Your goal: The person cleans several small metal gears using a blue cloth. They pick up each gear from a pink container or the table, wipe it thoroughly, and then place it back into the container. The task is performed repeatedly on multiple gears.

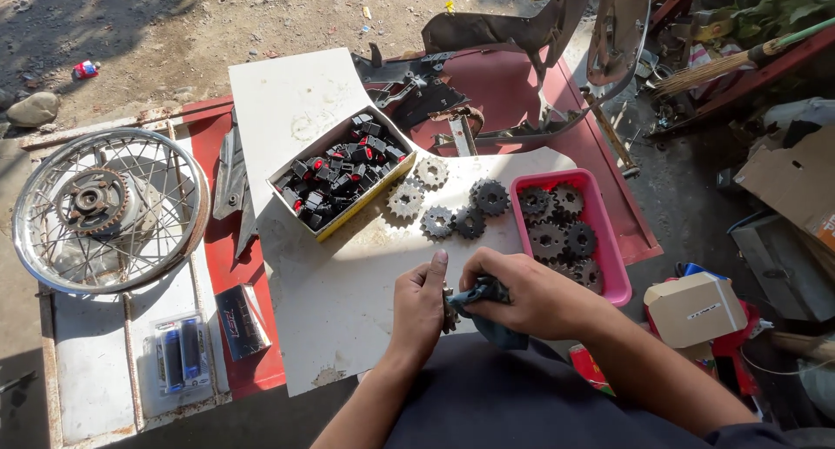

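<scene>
Left hand (417, 305) is clamped on a small sprocket (450, 310), held on edge just above the near edge of the white board (348, 301). Right hand (526, 297), fingers closed, presses a dark blue rag (487, 314) against that sprocket. At 12 o'clock from the hands, five loose sprockets (452, 207) lie on the board. At 1 o'clock, a pink tray (609, 240) holds more. At 11 o'clock, a yellow-sided box (344, 175) of black-and-red parts. At 9 o'clock, well apart, a spoked wheel (104, 210).
</scene>
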